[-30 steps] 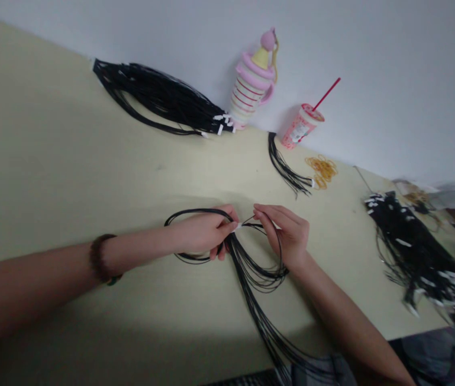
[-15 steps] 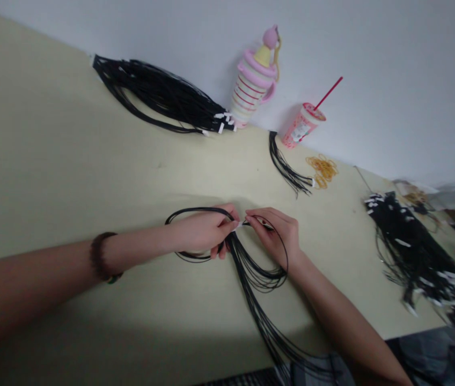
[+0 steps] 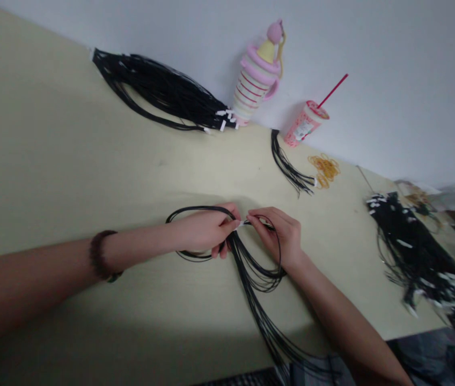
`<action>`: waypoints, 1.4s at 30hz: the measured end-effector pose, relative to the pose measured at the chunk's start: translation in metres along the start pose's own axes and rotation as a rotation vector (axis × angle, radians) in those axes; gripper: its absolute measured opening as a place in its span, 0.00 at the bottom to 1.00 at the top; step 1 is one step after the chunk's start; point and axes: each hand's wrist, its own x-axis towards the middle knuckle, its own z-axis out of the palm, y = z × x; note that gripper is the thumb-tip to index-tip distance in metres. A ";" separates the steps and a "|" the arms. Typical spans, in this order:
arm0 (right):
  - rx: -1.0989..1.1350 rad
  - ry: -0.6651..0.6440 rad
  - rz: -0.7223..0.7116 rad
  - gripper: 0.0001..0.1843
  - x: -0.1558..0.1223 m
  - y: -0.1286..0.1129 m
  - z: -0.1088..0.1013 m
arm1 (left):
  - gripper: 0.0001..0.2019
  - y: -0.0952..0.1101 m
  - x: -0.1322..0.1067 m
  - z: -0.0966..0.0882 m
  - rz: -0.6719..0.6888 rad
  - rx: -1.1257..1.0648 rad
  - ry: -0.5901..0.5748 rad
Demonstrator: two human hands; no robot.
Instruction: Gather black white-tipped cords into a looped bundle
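Note:
My left hand (image 3: 215, 230) is closed around a looped bundle of thin black cables (image 3: 247, 268), gripping it near a small white piece (image 3: 240, 224) at the thumb. Close on its right, my right hand (image 3: 278, 233) pinches a thin black cable end (image 3: 250, 221) beside that white piece. One loop of the bundle circles back around my left hand, and another hangs below my right hand. The long tails run down past the table's front edge onto my lap. Exactly how the white piece is attached is too small to make out.
A big black cable bundle (image 3: 163, 91) with white ends lies along the wall. Right of it stand a pink-and-white cup (image 3: 254, 80) and a pink drink cup with straw (image 3: 306, 123), near a small cable bundle (image 3: 287, 166) and yellow rubber bands (image 3: 326, 170). More cables (image 3: 416, 246) lie at right.
Both hands keep their hold, with only a tiny shift. The thin cable loop by my right hand has drawn slightly left. The view has moved a little.

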 end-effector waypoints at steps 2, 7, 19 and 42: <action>0.006 -0.006 -0.015 0.07 -0.001 0.001 0.000 | 0.14 -0.001 0.000 0.000 -0.006 -0.003 0.005; 0.009 -0.021 -0.045 0.07 -0.002 0.001 0.000 | 0.15 -0.001 0.000 0.000 -0.003 0.013 0.013; -0.023 -0.012 -0.071 0.07 -0.005 0.002 0.001 | 0.11 0.000 0.000 0.001 -0.001 -0.017 0.006; -0.057 0.028 -0.102 0.07 -0.008 0.004 0.008 | 0.11 0.001 0.001 0.001 0.003 -0.029 0.009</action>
